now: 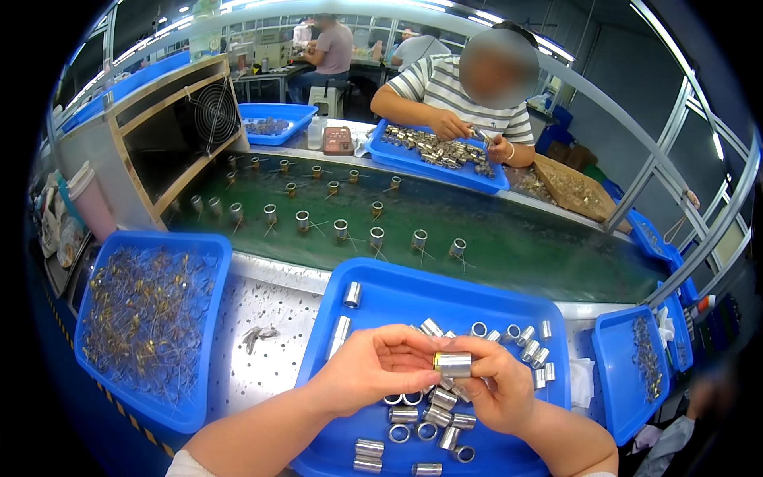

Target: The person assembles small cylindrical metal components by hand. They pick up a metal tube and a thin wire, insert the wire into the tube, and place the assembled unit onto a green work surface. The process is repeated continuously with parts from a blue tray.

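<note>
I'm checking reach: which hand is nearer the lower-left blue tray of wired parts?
Left. The left hand is to the right of that blue tray; the right hand, gripping a metal cylinder, is farther right.

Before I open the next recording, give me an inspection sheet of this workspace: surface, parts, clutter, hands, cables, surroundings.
Surface: speckled metal bench; green conveyor belt beyond, bearing upright parts.
Parts: metal cylinder in hand, more in the central blue tray; thin wire pieces in the left blue tray.
Clutter: grey scrap; white tissue.
Hands: right hand grips the cylinder; left hand has its fingers at the yellow end.
Cables: nothing seen at the bench.
Surroundings: striped-shirted co-worker at another blue tray; fan.
</note>
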`<action>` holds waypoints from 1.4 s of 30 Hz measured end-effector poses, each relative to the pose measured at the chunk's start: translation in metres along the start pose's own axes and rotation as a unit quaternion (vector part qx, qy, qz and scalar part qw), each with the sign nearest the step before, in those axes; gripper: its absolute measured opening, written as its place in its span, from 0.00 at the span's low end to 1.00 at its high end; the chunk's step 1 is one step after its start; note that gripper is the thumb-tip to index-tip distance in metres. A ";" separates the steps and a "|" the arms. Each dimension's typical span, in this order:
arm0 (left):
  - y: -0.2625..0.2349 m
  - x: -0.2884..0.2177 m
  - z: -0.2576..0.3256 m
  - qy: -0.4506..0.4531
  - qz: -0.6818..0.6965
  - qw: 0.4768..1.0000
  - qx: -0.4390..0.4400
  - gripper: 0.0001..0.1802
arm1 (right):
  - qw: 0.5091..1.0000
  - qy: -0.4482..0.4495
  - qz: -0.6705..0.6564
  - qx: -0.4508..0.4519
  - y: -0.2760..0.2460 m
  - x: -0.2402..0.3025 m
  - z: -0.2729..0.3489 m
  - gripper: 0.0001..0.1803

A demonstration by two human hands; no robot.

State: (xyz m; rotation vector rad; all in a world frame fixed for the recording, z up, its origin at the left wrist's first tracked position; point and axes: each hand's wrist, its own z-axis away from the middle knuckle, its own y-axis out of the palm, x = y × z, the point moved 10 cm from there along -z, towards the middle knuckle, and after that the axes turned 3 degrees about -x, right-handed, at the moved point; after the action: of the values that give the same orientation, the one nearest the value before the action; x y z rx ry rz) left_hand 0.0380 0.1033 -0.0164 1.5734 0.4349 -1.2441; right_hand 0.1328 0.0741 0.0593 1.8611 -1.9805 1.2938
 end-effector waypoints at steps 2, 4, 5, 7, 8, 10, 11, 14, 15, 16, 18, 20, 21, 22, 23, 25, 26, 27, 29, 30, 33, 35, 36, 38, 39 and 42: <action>0.001 -0.001 -0.004 0.001 -0.006 1.000 0.004 0.18 | 1.000 0.003 0.001 0.000 -0.001 -0.005 0.002 0.08; 0.004 -0.001 -0.005 -0.005 -0.003 1.000 0.004 0.18 | 1.000 -0.005 0.000 0.002 -0.004 -0.002 0.002 0.09; 0.006 -0.001 -0.006 -0.009 0.000 1.000 0.006 0.18 | 1.000 -0.001 -0.002 0.002 -0.005 -0.001 0.001 0.09; 0.001 0.000 -0.002 -0.007 -0.003 1.000 -0.005 0.18 | 1.000 -0.002 -0.020 0.013 -0.001 0.001 -0.002 0.10; -0.001 0.000 -0.001 -0.007 -0.005 1.000 -0.009 0.18 | 1.000 -0.003 -0.024 0.012 0.000 0.000 -0.001 0.10; 0.000 -0.001 0.000 -0.007 0.000 1.000 -0.007 0.18 | 1.000 -0.003 -0.027 0.008 0.001 -0.005 0.001 0.10; 0.001 -0.001 -0.001 -0.008 0.003 1.000 -0.003 0.18 | 1.000 -0.006 -0.023 0.006 0.001 -0.005 0.001 0.10; 0.000 -0.001 0.000 -0.007 0.003 1.000 -0.008 0.19 | 1.000 -0.016 -0.019 0.005 0.002 -0.004 0.001 0.10; 0.001 -0.001 -0.002 -0.008 0.005 1.000 -0.006 0.19 | 1.000 -0.018 -0.015 0.005 0.002 -0.005 0.001 0.10; 0.001 0.000 -0.003 -0.009 0.007 1.000 -0.004 0.19 | 1.000 -0.020 -0.010 0.005 0.001 -0.005 0.001 0.10; 0.002 0.003 -0.007 -0.015 0.007 1.000 0.001 0.19 | 1.000 -0.014 -0.003 0.006 0.000 -0.009 0.003 0.11; 0.002 -0.002 -0.001 -0.015 -0.004 1.000 -0.009 0.20 | 1.000 -0.023 -0.014 0.008 0.002 -0.005 0.001 0.11; 0.002 -0.002 -0.001 -0.009 -0.001 1.000 -0.005 0.20 | 1.000 -0.024 -0.017 0.006 0.001 -0.005 0.002 0.11; 0.002 -0.003 -0.001 -0.004 0.001 1.000 -0.002 0.21 | 0.999 -0.025 -0.021 0.004 0.001 -0.005 0.001 0.11; 0.003 -0.003 -0.001 0.002 0.002 1.000 0.001 0.21 | 1.000 -0.024 -0.014 0.005 0.000 -0.004 0.000 0.11; 0.003 -0.002 -0.002 0.001 0.004 1.000 0.002 0.22 | 1.000 -0.014 0.000 0.007 -0.002 -0.005 -0.001 0.11; 0.004 -0.002 -0.003 0.001 0.004 1.000 0.001 0.22 | 1.000 -0.017 0.000 0.007 -0.003 -0.005 0.000 0.11; 0.004 -0.001 -0.003 -0.004 0.002 1.000 -0.002 0.22 | 1.000 -0.019 -0.001 0.006 -0.003 -0.006 0.000 0.11; 0.002 -0.001 -0.003 -0.013 -0.001 1.000 -0.004 0.23 | 1.000 -0.020 0.000 0.009 -0.001 -0.007 0.001 0.11; 0.002 -0.002 -0.002 -0.008 -0.003 1.000 -0.003 0.22 | 1.000 -0.021 -0.004 0.012 -0.001 -0.007 0.001 0.11; 0.001 -0.003 0.000 0.003 -0.006 1.000 -0.004 0.21 | 0.999 -0.021 -0.024 0.014 0.001 -0.006 0.000 0.11; 0.000 -0.003 0.001 0.007 -0.006 1.000 -0.008 0.21 | 0.999 -0.020 -0.034 0.015 0.002 -0.006 0.000 0.11; 0.000 -0.003 0.000 0.007 -0.012 1.000 -0.015 0.21 | 0.999 -0.018 -0.035 0.012 0.002 -0.007 0.001 0.11; -0.001 -0.002 -0.001 0.006 -0.025 0.999 -0.025 0.20 | 0.999 -0.011 -0.036 0.016 0.000 -0.007 0.001 0.11; -0.001 -0.002 -0.004 0.014 -0.022 0.999 -0.037 0.20 | 0.999 0.000 -0.032 0.013 -0.004 -0.007 0.000 0.11; -0.009 0.002 -0.005 0.007 -0.051 0.996 -0.075 0.19 | 0.998 -0.007 -0.054 -0.009 -0.005 -0.013 0.000 0.09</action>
State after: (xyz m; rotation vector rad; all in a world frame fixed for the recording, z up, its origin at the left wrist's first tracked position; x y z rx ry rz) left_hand 0.0342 0.1104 -0.0224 1.4480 0.6094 -1.2482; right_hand 0.1405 0.0844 0.0537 1.9458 -1.8621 1.2327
